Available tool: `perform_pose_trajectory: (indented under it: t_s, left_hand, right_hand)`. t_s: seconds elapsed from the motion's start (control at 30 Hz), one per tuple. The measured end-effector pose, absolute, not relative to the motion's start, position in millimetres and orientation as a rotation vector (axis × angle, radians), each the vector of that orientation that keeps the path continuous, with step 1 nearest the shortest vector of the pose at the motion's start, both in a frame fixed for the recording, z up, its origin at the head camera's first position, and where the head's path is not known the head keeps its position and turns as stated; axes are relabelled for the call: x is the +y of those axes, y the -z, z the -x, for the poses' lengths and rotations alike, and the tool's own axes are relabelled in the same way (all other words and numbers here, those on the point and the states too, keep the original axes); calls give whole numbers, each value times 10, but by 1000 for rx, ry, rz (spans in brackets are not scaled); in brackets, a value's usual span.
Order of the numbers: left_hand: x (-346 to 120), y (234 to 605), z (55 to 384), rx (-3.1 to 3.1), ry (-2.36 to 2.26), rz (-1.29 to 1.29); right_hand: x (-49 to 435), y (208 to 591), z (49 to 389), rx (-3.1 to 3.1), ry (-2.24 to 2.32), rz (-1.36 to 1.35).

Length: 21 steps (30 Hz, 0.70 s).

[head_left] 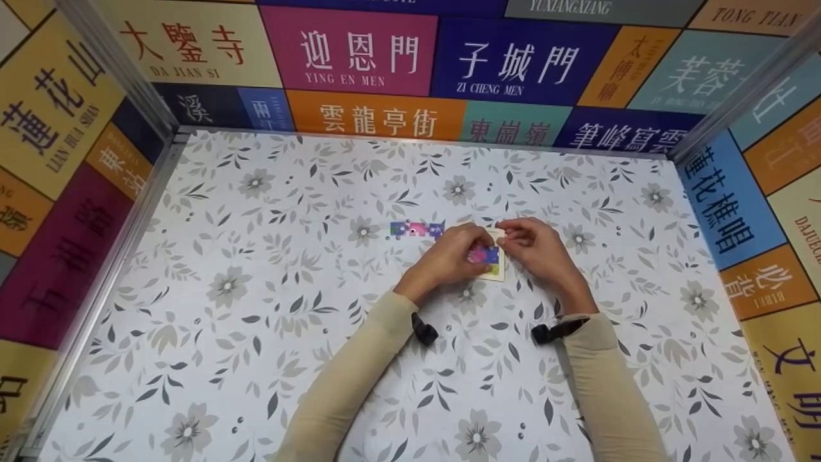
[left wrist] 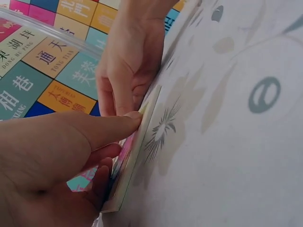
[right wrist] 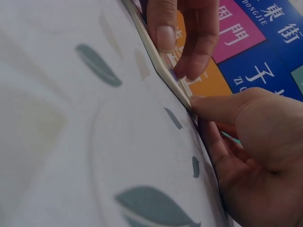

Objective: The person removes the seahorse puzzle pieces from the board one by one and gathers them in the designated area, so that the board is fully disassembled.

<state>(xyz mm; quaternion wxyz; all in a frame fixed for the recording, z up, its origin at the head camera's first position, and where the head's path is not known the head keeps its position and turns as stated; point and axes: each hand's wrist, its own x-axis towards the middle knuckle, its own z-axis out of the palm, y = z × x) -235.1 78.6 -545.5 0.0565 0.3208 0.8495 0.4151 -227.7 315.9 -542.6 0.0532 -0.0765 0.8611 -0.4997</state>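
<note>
A small picture puzzle board (head_left: 503,263) with a cream frame lies on the patterned tabletop. Blue, pink and yellow show inside the frame. My left hand (head_left: 449,253) spans it from the left, thumb at its near side and curled fingers toward the far side, hiding much of the picture. In the left wrist view that thumb lies on the board's cream edge (left wrist: 137,151). My right hand (head_left: 542,250) holds the far right corner between thumb and bent fingers. In the right wrist view its thumb tip meets the frame's corner (right wrist: 188,100).
Left of the board, several purple and pink puzzle pieces (head_left: 417,229) lie in a row, partly behind the left hand. The white floral tabletop (head_left: 308,359) is bounded by panels (head_left: 359,51) of coloured signs at the back and both sides.
</note>
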Motion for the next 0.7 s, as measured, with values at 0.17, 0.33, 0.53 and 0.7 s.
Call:
perform_pose_trajectory:
  t_s: [0.17, 0.33, 0.53, 0.7]
  left_hand:
    - [793, 5371, 2285, 2587, -1280, -953]
    - [838, 5381, 2236, 2681, -1213, -884]
    - [878, 5351, 2188, 2728, -1131, -886]
    - [883, 5361, 2207, 2705, -1143, -832]
  right_hand:
    - [3163, 5420, 2278, 2614, 1517, 223]
    - [3177, 5395, 2260, 2572, 1525, 218]
    - [3164, 5380, 2251, 2579, 1515, 207]
    - [3099, 5276, 2216, 2604, 1488, 225]
